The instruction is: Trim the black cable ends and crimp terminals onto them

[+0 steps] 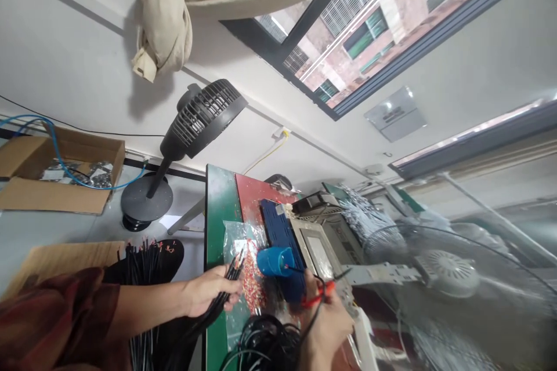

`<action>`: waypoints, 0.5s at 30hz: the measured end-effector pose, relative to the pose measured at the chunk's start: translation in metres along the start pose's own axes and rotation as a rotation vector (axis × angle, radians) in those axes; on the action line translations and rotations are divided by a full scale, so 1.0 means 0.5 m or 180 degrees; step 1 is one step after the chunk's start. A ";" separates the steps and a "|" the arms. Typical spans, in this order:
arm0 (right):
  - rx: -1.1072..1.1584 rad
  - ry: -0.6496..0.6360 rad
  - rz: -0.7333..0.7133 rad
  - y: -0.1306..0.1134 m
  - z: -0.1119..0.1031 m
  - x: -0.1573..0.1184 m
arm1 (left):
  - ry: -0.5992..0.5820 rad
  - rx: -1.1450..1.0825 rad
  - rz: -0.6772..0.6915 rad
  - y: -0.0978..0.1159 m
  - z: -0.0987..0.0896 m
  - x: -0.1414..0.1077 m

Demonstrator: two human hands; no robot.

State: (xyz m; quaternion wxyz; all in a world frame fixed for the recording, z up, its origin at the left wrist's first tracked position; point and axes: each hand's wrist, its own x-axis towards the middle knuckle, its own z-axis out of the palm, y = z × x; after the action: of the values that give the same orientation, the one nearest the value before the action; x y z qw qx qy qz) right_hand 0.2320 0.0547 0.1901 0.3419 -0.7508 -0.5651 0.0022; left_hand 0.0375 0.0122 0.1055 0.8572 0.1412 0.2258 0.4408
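Observation:
My left hand (209,294) is closed around a bundle of black cables (221,299), whose stripped ends point up over a clear plastic bag (234,233). On the bag lies a pile of small red and pale scraps (253,287). My right hand (327,327), slightly blurred, grips a red-handled tool (329,288) of a kind I cannot make out. A black cable also runs through that hand. Just left of it, a blue cup (272,261) lies on its side. Below, between my hands, sits a coil of black cable (267,339).
More black cables (143,278) lie across my lap. A blue tray (278,226) and a beige machine (315,246) stand on the green bench (215,197). At right is a large caged fan (448,272). A dark floor fan (204,116) and an open carton (61,197) are at left.

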 end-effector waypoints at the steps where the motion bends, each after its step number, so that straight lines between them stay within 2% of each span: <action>1: -0.0061 -0.0049 0.0039 -0.004 0.007 0.000 | -0.0050 0.0074 0.0084 -0.001 -0.001 0.002; 5: -0.0345 -0.0261 0.0088 0.002 0.025 0.000 | -0.0180 0.0509 0.0220 -0.014 -0.007 0.009; 10: -0.0552 -0.0414 0.0020 0.018 0.036 0.002 | -0.0321 0.0986 0.0109 -0.022 -0.006 0.019; 15: -0.0692 -0.0529 -0.0039 0.024 0.040 0.008 | -0.0408 0.1098 -0.0147 -0.008 -0.003 0.027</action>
State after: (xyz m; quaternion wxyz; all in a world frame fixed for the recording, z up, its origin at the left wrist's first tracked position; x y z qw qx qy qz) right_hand 0.2357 0.0665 0.1703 0.2105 -0.7772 -0.5930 0.0012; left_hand 0.0463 0.0211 0.0988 0.8428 0.3086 0.2461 0.3658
